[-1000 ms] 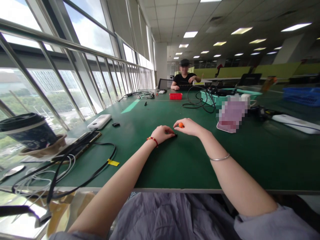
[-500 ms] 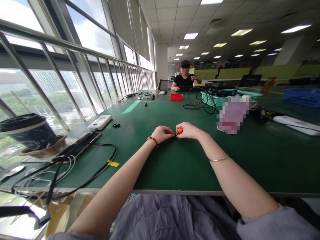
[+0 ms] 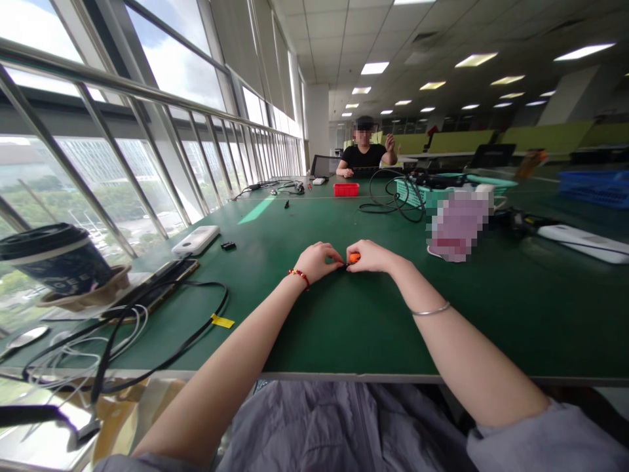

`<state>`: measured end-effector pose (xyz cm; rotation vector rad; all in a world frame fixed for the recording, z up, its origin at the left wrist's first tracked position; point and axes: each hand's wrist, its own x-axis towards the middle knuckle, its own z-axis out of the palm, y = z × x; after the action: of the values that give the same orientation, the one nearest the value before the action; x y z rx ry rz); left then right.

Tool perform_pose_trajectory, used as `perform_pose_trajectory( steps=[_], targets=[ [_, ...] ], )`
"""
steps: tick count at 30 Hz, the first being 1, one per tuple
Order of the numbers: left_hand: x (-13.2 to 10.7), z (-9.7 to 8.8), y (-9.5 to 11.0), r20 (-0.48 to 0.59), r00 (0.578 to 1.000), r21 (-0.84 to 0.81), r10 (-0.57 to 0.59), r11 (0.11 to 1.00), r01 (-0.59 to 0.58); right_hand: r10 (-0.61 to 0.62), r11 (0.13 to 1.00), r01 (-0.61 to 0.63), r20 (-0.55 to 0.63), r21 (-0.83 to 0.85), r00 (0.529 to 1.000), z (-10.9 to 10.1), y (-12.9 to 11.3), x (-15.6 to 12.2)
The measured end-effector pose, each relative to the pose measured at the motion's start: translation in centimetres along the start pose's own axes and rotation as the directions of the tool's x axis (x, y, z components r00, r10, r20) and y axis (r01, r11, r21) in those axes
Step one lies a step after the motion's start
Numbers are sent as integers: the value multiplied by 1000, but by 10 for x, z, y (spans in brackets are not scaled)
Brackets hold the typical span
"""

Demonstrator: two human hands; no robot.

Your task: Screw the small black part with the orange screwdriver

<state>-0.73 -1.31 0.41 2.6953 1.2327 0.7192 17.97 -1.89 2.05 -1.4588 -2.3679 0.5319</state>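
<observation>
I am seeing the left hand (image 3: 317,261) closed, with its fingertips pinching a small black part (image 3: 345,265) just above the green table (image 3: 344,328). The right hand (image 3: 371,255) is curled, thumb and forefinger gripping an orange piece (image 3: 354,257) that is touching the part.

The red bin (image 3: 346,189) is sitting far back; its contents are not discernible. A black cable (image 3: 388,203) is looping beside the teal basket (image 3: 413,190). The lidded cup (image 3: 54,259) is standing at left.

Against one second ago, both hands are meeting closer together. The person opposite (image 3: 363,156) is now raising a hand.
</observation>
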Motion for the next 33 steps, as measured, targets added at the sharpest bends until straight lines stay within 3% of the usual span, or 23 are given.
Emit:
perform_pose_trajectory(
  steps=[11,18,33],
  targets=[
    [0,0,0,-40,999,-19,36,999,-37,2,1000,-2,15,18,1000,1,4,2],
    [0,-1,0,-57,998,-6,21,1000,-22,-45,998,50,-93,43,995,-2,2,-1],
    [-1,-2,1,-93,996,17,14,1000,-12,-69,993,82,-146,81,987,-3,0,0]
  ],
)
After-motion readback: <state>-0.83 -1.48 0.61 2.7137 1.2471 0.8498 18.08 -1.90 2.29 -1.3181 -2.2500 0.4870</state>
